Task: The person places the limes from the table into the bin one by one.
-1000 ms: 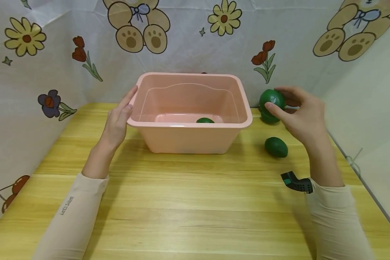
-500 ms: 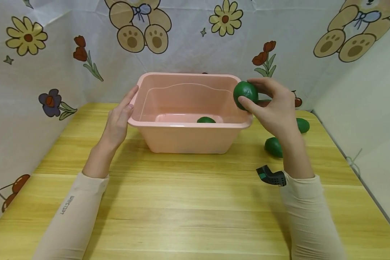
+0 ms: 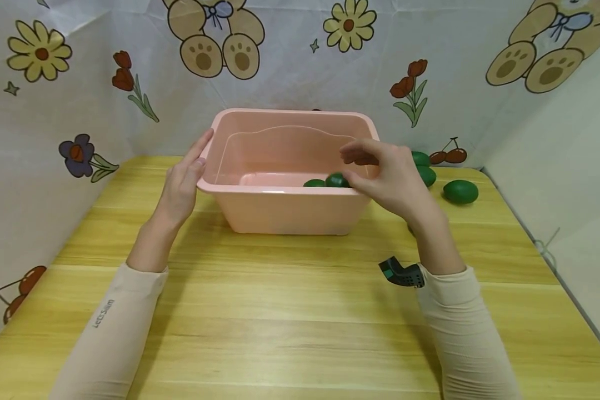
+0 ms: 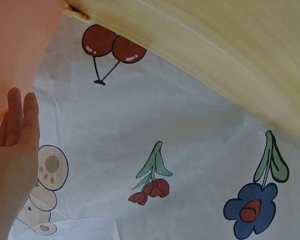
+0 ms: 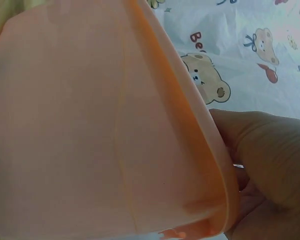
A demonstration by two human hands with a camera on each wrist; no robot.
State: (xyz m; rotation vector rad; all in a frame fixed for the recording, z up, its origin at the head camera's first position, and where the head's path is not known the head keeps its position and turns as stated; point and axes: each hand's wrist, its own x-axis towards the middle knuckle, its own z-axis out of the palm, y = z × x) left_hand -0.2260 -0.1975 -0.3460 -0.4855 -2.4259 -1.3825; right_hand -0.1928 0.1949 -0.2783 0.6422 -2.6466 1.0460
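Two limes [image 3: 336, 180] show mid-frame inside the pink basin [image 3: 290, 214], one by my right hand [image 3: 392, 180]'s thumb, fingers released. My left hand [image 3: 177, 191], straight-fingered, touches its left side.

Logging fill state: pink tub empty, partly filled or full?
Partly filled: the head view shows two green fruits low inside the pink tub, with bare floor to their left. Whether its front hides more, cannot tell.
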